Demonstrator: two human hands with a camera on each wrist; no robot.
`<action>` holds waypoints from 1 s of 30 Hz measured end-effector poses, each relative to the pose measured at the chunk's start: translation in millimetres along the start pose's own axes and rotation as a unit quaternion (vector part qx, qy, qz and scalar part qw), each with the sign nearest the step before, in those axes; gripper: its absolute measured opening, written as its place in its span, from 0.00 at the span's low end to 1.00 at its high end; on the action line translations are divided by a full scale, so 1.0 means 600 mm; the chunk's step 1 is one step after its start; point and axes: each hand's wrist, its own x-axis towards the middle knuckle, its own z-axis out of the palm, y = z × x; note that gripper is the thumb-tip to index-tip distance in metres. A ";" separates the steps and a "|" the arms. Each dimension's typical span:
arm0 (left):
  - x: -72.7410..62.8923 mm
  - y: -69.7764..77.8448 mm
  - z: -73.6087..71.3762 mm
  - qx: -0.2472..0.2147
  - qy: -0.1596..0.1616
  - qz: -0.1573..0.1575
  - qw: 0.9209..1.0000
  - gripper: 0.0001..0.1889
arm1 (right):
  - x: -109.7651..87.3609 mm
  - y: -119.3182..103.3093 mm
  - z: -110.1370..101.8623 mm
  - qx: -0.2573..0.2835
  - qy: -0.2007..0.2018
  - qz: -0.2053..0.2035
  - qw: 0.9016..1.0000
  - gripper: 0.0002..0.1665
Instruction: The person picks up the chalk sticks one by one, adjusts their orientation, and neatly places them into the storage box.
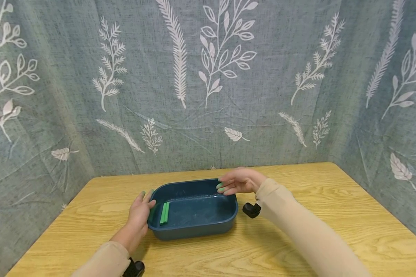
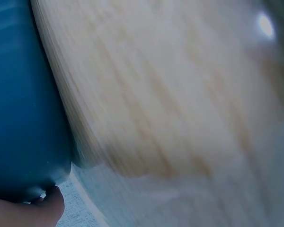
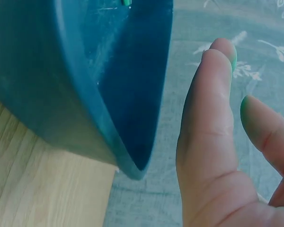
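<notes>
A dark blue oblong basin (image 1: 194,231) stands on the table, and two green sticks (image 1: 164,213) lie side by side in its left end. My left hand (image 1: 138,215) holds that end, thumb over the rim and fingers along the outer wall. In the left wrist view only fingers (image 2: 42,208) at the basin's corner show. At the far right corner is my right hand (image 1: 240,181), empty, its fingers extended above the rim in the head view. The right wrist view shows these fingers (image 3: 210,123) apart from the basin (image 3: 75,94).
Wood-grain table (image 1: 298,200) surrounds the basin. A grey-blue curtain (image 1: 194,134) with white leaf patterns hangs behind the table and at both sides. Black wrist devices (image 1: 251,210) hang under both sleeves.
</notes>
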 end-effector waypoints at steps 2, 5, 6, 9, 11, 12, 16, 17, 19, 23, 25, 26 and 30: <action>0.000 -0.001 -0.001 -0.002 0.000 -0.001 1.000 0.33 | -0.005 0.001 -0.004 0.003 -0.002 -0.003 1.000 0.28; -0.002 -0.001 0.000 -0.012 -0.003 -0.002 1.000 0.34 | -0.011 0.004 -0.011 0.006 -0.003 -0.007 1.000 0.28; -0.003 -0.001 0.000 -0.014 -0.003 -0.004 1.000 0.34 | -0.014 0.005 -0.014 0.006 -0.004 -0.009 1.000 0.28; -0.004 -0.002 0.001 -0.016 0.000 -0.009 1.000 0.34 | -0.021 0.008 -0.021 0.002 -0.006 -0.017 1.000 0.27; -0.002 -0.002 0.000 -0.011 0.004 -0.012 1.000 0.34 | -0.027 0.008 -0.026 0.002 -0.006 -0.022 1.000 0.27; -0.001 -0.001 0.000 -0.008 0.007 -0.014 1.000 0.33 | -0.030 0.008 -0.029 0.004 -0.006 -0.025 1.000 0.27; 0.005 0.003 0.001 -0.006 0.009 -0.013 1.000 0.34 | -0.041 0.009 -0.044 0.008 -0.003 -0.031 0.999 0.27; 0.006 0.005 0.002 -0.007 0.009 -0.011 1.000 0.33 | -0.043 0.011 -0.048 0.009 -0.001 -0.032 0.999 0.26; 0.007 0.005 0.003 -0.011 0.007 -0.009 1.000 0.34 | -0.048 0.014 -0.055 0.008 -0.002 -0.035 0.999 0.27; 0.007 0.004 0.004 -0.014 0.008 -0.012 1.000 0.34 | -0.057 0.022 -0.069 0.007 -0.001 -0.040 0.999 0.25; 0.006 0.003 0.004 -0.016 0.009 -0.013 1.000 0.34 | -0.061 0.024 -0.073 0.010 -0.001 -0.043 0.999 0.24; 0.005 0.003 0.003 -0.017 0.011 -0.014 1.000 0.34 | -0.063 0.024 -0.076 0.010 -0.002 -0.045 0.999 0.25; 0.004 0.003 0.000 -0.013 0.012 -0.012 1.000 0.34 | -0.072 0.026 -0.086 0.010 -0.007 -0.052 0.999 0.27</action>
